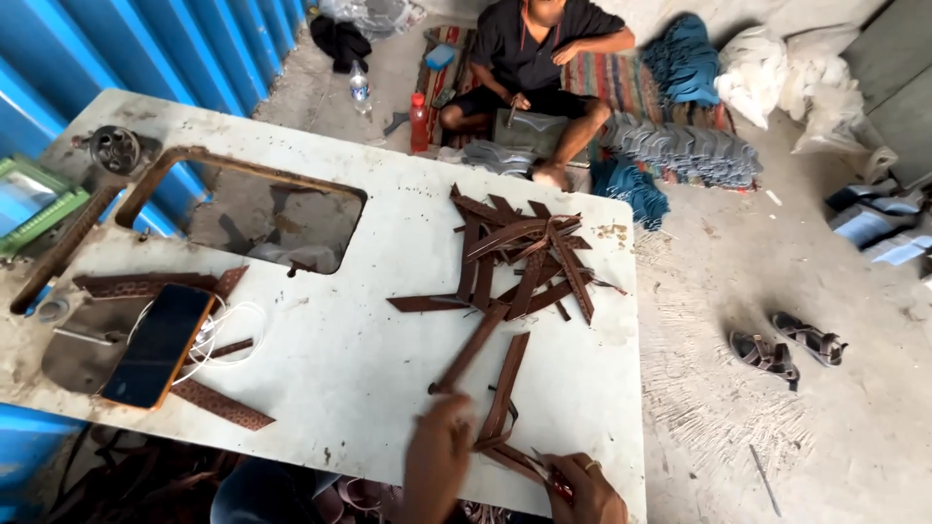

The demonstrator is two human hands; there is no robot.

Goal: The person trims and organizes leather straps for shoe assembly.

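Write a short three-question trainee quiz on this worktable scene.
1. True or false: the phone lies on the table's left part.
2. The brown strips are: A) piled loosely, B) rolled up, C) boxed?
3. What lies on the floor right of the table?

Key: 1 true. 2 A. 3 a pair of sandals.

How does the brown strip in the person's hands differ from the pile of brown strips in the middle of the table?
The held strip is single and lies at the near table edge; the pile is many strips crossing each other near the far side.
The left hand and right hand touch the held strip; no hand touches the pile.
Both are flat, narrow and brown, and lie on the white table.
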